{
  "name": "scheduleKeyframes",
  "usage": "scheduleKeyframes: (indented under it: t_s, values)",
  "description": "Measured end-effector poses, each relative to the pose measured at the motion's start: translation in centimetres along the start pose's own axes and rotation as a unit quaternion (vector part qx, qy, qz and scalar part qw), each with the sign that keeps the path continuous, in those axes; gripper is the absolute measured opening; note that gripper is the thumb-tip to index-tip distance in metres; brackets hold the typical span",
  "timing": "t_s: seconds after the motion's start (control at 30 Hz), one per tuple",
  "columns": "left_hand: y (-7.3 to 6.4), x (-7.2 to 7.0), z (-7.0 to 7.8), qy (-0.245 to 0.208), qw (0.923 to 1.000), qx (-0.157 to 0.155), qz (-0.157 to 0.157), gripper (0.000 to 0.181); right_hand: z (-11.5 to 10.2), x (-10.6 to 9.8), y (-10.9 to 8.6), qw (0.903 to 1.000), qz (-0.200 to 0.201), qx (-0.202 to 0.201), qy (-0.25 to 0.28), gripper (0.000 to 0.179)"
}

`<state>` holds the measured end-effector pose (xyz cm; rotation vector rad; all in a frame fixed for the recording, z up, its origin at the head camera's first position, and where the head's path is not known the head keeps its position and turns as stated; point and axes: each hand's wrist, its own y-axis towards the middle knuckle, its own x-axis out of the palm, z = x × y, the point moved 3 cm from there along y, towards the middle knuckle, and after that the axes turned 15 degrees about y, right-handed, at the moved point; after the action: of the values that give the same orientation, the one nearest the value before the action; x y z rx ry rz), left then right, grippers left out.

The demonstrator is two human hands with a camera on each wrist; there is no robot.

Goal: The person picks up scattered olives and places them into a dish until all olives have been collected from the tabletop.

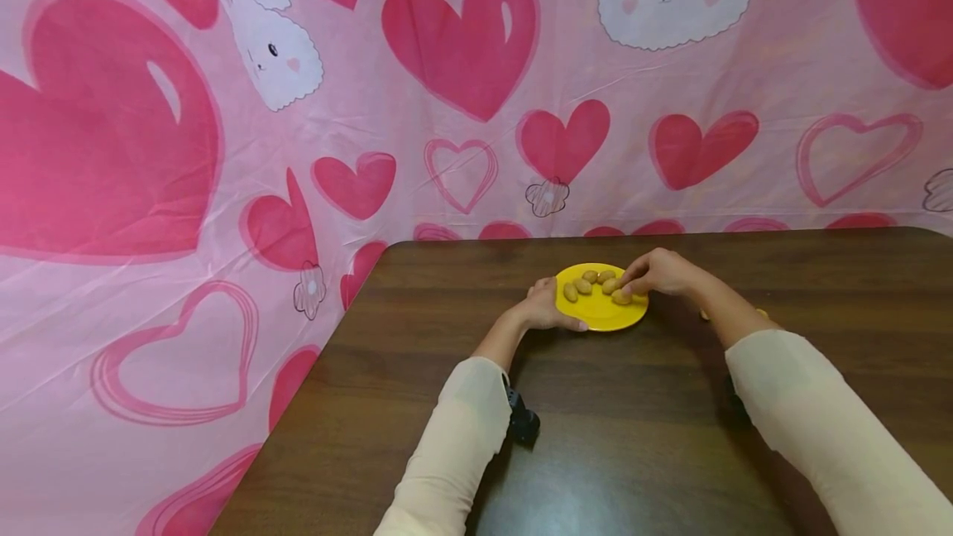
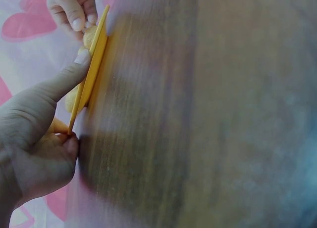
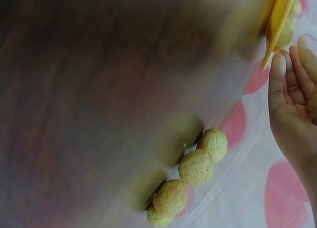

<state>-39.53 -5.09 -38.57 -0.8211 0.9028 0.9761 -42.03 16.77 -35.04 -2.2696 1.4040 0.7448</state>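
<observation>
A yellow plate point(image 1: 605, 319) lies on the table with several small potatoes point(image 1: 584, 286) on it. My left hand point(image 1: 545, 306) grips the plate's left edge, its thumb point(image 2: 81, 57) over the rim and its fingers at the side. At the plate's right side, my right hand point(image 1: 661, 273) pinches a potato point(image 1: 622, 297) between thumb and fingertips, low over the plate. In the right wrist view, the right fingertips meet that potato point(image 3: 286, 34) right at the rim.
More potatoes point(image 3: 196, 167) rest on the brown wooden table point(image 1: 633, 428), to the right of the plate; my right forearm partly hides them in the head view. Behind the table's far edge hangs a pink cloth point(image 1: 417, 98) printed with hearts.
</observation>
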Motion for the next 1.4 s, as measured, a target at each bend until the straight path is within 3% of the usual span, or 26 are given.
scheduleKeyframes:
  t_s: [0.43, 0.9, 1.17, 1.4]
  values:
    - [0.3, 0.2, 0.0, 0.004, 1.0, -0.005, 0.003, 0.103, 1.0, -2.1, -1.6, 0.9997, 0.017, -0.01, -0.016, 0.031]
    - [0.3, 0.3, 0.1, 0.007, 1.0, -0.004, 0.001, 0.103, 3.5, -4.0, -3.8, 0.9951, 0.022, 0.05, 0.083, 0.042]
    - [0.3, 0.3, 0.1, -0.001, 1.0, -0.006, 0.003, 0.103, 4.3, -5.1, -4.9, 0.9985, 0.02, 0.04, 0.032, 0.045]
    - [0.4, 0.3, 0.1, -0.003, 1.0, -0.007, 0.003, 0.103, 5.2, -5.7, -5.6, 0.9981, 0.031, 0.044, 0.03, 0.043]
